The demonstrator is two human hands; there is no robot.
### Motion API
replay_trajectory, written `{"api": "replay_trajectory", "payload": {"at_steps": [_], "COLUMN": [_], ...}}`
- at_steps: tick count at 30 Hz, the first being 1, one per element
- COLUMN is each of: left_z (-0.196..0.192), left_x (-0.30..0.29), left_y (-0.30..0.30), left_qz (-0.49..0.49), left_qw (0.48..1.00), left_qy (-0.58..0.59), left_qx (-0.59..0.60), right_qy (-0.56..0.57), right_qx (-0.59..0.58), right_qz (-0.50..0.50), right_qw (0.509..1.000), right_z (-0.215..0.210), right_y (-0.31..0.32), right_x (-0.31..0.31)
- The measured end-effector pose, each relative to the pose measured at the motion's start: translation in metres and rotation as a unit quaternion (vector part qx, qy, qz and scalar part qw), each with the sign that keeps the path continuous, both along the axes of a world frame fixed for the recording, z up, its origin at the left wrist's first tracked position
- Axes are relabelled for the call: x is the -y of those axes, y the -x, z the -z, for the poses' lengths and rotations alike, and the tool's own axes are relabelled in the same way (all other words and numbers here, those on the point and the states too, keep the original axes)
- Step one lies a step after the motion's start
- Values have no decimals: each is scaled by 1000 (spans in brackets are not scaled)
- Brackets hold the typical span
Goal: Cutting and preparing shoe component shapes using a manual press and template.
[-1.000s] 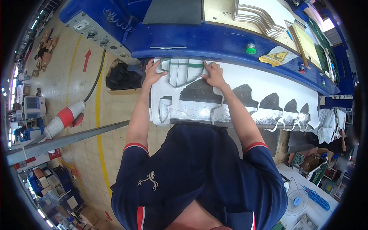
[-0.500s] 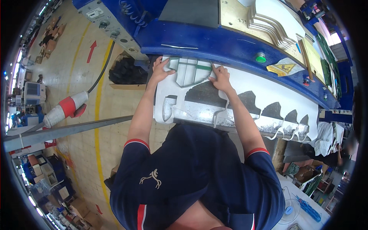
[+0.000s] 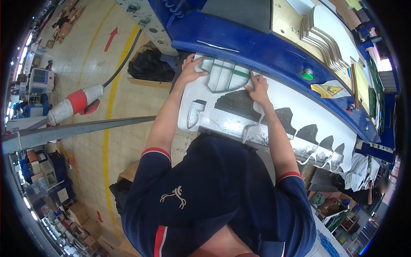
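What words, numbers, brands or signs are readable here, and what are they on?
Yellow label on the blue machine: a warning triangle; any wording is too small to read.
Pale board: dark digits, not copied here.
Floor: red arrow, no words.
Dark blue shirt: stitched emblem, no readable word.
Grey control panel: markings too small to read.

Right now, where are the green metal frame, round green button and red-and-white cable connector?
Green metal frame [image 3: 233,71]: head view, green crossbar.
Round green button [image 3: 307,76]: head view, green cap.
Red-and-white cable connector [image 3: 77,102]: head view, red band.
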State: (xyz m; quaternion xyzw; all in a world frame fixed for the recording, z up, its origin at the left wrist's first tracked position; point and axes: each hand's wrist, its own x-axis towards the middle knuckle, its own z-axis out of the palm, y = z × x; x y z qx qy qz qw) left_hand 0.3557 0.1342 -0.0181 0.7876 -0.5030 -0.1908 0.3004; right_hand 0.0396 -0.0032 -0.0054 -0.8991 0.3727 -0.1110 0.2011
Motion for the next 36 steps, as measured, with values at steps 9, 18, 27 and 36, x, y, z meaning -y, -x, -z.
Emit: {"api": "replay_trajectory", "payload": {"at_steps": [9, 18, 27, 36], "left_z": [-2, 4, 5, -4], "left_x": [0, -2, -3, -38], "left_y": [1, -4, -3, 46], "left_qz": [6, 13, 8, -112], "left_qw": [1000, 1000, 1000, 985], "left_qy": [-5, 0, -1, 106], "left_qx": [-10, -12, -16, 76], "right_qy": [3, 4, 2, -148], "right_qx": [0, -1, 2, 173], "right_qz": [-4, -9, -22, 90], "right_qw": [1000, 1000, 1000, 970], "right_z": [3, 0, -8, -35], "right_y": [2, 2, 2, 54], "right_x": [0, -1, -1, -15]}}
